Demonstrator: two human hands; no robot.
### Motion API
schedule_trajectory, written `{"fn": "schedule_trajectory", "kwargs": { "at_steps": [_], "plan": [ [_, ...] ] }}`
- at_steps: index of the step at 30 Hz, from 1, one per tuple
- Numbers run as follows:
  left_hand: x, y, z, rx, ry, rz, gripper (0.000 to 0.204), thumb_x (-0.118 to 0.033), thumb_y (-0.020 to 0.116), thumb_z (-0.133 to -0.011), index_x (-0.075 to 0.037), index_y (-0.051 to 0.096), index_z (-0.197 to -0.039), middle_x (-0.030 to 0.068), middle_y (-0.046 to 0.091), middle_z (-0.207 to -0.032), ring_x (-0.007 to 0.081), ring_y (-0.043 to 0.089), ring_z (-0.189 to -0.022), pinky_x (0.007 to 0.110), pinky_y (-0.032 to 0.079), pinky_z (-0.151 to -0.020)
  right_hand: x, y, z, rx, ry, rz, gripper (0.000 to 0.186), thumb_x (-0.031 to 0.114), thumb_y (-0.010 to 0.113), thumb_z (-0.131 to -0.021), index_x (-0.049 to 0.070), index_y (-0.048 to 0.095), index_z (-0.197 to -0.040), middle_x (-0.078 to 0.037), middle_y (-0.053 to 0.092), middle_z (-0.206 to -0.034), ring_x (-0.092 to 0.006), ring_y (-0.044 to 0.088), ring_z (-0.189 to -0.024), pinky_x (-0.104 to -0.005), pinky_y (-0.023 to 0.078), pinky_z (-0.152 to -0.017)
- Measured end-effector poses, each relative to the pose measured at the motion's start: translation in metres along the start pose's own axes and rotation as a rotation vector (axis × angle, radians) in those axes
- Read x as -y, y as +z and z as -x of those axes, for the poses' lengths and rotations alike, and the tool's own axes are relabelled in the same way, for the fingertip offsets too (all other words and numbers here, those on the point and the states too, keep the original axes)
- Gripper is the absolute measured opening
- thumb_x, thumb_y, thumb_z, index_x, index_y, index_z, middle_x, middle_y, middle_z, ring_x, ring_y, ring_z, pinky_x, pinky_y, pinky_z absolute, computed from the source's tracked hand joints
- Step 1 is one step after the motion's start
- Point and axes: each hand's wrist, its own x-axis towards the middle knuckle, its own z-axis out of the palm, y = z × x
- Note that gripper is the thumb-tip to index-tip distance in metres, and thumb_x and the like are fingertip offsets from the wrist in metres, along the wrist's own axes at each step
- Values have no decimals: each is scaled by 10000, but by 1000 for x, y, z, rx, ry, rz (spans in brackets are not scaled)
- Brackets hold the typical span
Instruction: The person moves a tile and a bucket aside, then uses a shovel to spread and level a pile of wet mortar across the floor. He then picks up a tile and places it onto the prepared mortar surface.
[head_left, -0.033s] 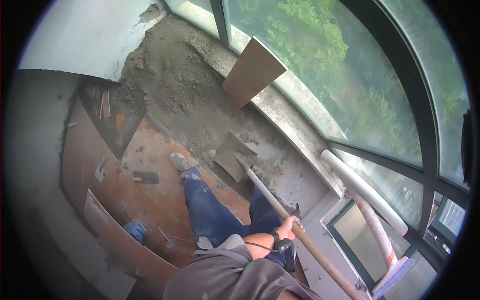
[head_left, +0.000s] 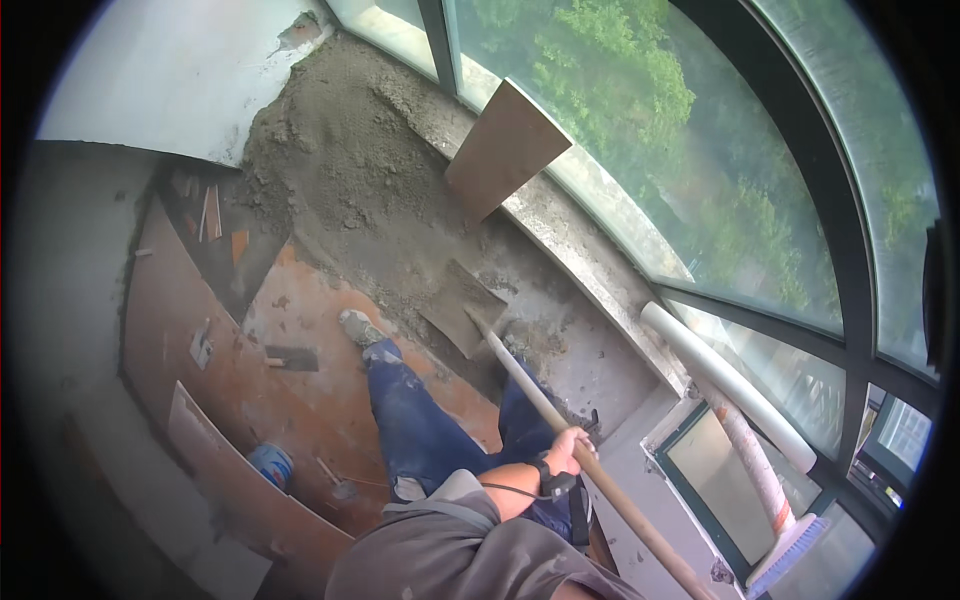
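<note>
My left hand (head_left: 568,452) is wrapped round the long wooden handle of a shovel (head_left: 540,395), with a dark band on its wrist. The handle runs down to the lower right and out of the picture. My right hand is out of view. Ahead of my feet, the shovel's flat blade (head_left: 462,312) lies low against the near edge of a heap of grey sand or mortar mix (head_left: 350,150). Grey material coats the blade; how much it carries I cannot tell.
A board (head_left: 508,150) leans on the window ledge (head_left: 590,270). A white roll (head_left: 728,385) and a brush (head_left: 785,555) stand at right. On the left lie a trowel (head_left: 292,358), another trowel (head_left: 202,345), a scraper (head_left: 342,487) and a blue-and-white tub (head_left: 270,465) beside a leaning panel (head_left: 225,450).
The shovel blade has slid slightly up and left along the edge of the heap. My left hand and the handle have shifted a little to the left, the grip unchanged.
</note>
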Motion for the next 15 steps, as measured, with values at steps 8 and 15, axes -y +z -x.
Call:
{"fn": "schedule_trajectory", "kwargs": {
  "at_steps": [8,15],
  "plan": [
    [-217,-38,63,-304,539,-138,82,-99,563,-725,-55,493,-725,102,533,-637,264,507,-509,426,455,-518,164,68,-62,199,-51,-486,231,374,584,-749,144,603,-769,-123,612,-676,-345,607,-613,-460,475,-545],
    [-180,39,168,-622,791,-277,434,-46,639,-689,-8,446,-1076,131,499,-966,301,550,-820,535,490,-759,146,194,-136,916,-160,-776,384,409,694,-614,196,694,-933,-72,674,-856,-282,637,-785,-360,506,-767]
  ]
}}
